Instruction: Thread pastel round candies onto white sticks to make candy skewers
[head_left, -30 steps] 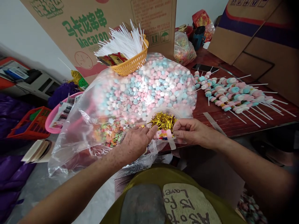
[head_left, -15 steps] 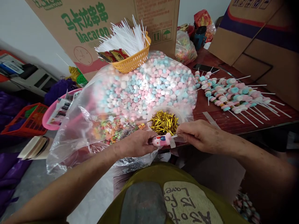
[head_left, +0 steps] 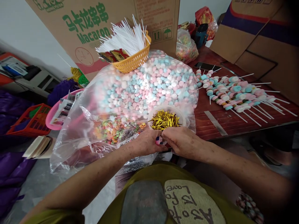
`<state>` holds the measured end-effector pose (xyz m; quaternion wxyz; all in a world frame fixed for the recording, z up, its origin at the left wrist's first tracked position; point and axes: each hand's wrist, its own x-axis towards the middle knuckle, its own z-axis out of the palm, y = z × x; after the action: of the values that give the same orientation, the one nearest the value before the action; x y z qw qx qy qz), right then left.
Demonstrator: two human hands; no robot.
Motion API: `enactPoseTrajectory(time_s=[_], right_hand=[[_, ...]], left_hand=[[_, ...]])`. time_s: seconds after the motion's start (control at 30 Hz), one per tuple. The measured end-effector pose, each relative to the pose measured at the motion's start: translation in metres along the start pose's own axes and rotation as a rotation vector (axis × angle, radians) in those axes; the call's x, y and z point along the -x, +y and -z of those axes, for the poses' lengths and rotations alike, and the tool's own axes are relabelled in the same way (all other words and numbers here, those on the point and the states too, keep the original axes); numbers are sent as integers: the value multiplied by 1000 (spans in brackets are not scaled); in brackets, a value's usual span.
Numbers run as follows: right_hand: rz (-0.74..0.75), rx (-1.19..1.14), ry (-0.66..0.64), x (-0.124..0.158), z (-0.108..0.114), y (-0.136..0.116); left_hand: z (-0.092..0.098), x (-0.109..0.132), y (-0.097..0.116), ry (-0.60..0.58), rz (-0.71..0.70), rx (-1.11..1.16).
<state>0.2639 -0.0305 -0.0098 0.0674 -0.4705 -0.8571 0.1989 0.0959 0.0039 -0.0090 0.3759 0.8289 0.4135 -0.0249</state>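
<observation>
My left hand (head_left: 145,143) is closed around a small printed candy bag (head_left: 159,141), of which only a pink and dark blue bit shows between my hands. My right hand (head_left: 183,140) pinches at the bag's right end, its fingertips meeting those of my left; the stick there is hidden. Just beyond my hands stands a round clear tub (head_left: 183,115) filled with gold twist ties (head_left: 164,120). Behind the tub lies a big clear sack of pink, blue and white candies (head_left: 149,84). Colourful ring-shaped pieces (head_left: 114,130) show under plastic to the left.
Several candy skewers (head_left: 238,90) lie on the red-brown table (head_left: 201,124) at right. A yellow basket (head_left: 132,60) of white sticks rests on the sack. Cardboard boxes (head_left: 161,18) stand behind and at right. A pink basin (head_left: 50,119) and orange basket (head_left: 35,127) are at left.
My right hand has moved left against my left hand, covering the bag's clear end and the white stick. The bag is now mostly hidden.
</observation>
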Motion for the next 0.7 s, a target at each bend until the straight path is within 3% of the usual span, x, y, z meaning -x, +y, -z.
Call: enactPoseTrajectory(time_s=[0.13, 0.23, 0.33, 0.4, 0.57, 0.7], right_hand=[[49, -157, 32, -2, -1, 5], [32, -292, 125, 0, 1, 16], [52, -334, 166, 1, 5, 23], [71, -303, 173, 0, 7, 23], [70, -157, 110, -8, 4, 12], [74, -215, 85, -12, 1, 13]], left_hand=[[18, 7, -4, -13, -180, 212], [34, 23, -13, 60, -191, -66], [35, 33, -22, -26, -93, -240], [28, 32, -25, -83, -103, -114], [11, 13, -20, -92, -193, 143], [12, 6, -14, -152, -207, 337]])
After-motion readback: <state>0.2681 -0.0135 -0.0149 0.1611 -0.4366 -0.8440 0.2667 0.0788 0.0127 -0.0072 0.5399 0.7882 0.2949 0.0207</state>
